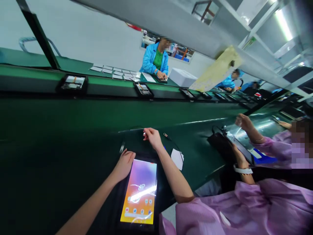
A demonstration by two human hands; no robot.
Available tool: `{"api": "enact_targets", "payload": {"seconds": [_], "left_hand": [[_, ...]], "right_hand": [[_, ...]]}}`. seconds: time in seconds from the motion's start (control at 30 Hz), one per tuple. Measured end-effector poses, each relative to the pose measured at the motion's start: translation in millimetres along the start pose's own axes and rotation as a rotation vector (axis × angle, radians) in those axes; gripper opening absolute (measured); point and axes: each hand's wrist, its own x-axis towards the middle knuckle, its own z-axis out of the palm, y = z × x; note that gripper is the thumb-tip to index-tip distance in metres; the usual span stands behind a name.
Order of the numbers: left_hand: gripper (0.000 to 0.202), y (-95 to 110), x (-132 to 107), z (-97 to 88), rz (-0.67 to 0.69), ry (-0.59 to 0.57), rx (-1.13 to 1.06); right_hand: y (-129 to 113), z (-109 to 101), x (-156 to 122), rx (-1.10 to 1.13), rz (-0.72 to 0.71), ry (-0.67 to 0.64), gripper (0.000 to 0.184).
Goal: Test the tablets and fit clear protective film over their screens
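A tablet [140, 192] with a lit orange and purple screen lies on the green bench straight in front of me. My left hand [124, 164] rests on its top left corner, fingers curled over the edge and gripping it. Just beyond the tablet, my right hand [153, 137] hovers over a dark mat, fingers pinched on a small white item that I cannot make out. A thin black cable [174, 142] with a small plug runs to the right of that hand. A white scrap [177, 159] lies beside the cable.
A co-worker in purple at my right handles a dark tablet [241, 148]. Black trays [73, 83] [143, 88] with devices ride the green conveyor behind. A person in a blue coat [155, 58] works across it, beside a white box [182, 76].
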Motion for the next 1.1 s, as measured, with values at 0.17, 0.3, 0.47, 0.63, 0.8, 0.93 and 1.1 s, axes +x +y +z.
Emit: {"api": "enact_targets", "payload": {"seconds": [0.17, 0.3, 0.47, 0.63, 0.8, 0.93, 1.1], "left_hand": [[0.055, -1, -5, 1.3, 0.037, -0.010, -0.017], [0.057, -4, -6, 0.0, 0.025, 0.024, -0.062], [0.057, -8, -8, 0.9, -0.007, 0.090, -0.105], [0.054, -13, -9, 1.6, -0.054, 0.151, -0.130], [0.052, -17, -7, 2.6, -0.085, 0.158, -0.136], [0.048, -18, -5, 4.3, -0.084, 0.163, -0.133], [0.043, -19, -5, 5.0, -0.084, 0.179, -0.118]], "right_hand": [[-15, -56, -22, -0.057, -0.117, 0.236, 0.045], [-2, -90, -86, -0.240, -0.176, 0.324, 0.038], [33, -93, -162, -0.487, -0.247, 0.346, 0.025], [24, -45, -223, -0.678, -0.490, 0.212, 0.028], [1, -4, -252, -0.696, -0.758, -0.086, 0.020], [2, 1, -257, -0.699, -0.800, -0.116, 0.016], [13, -7, -221, -0.778, -0.737, -0.184, 0.014]]}}
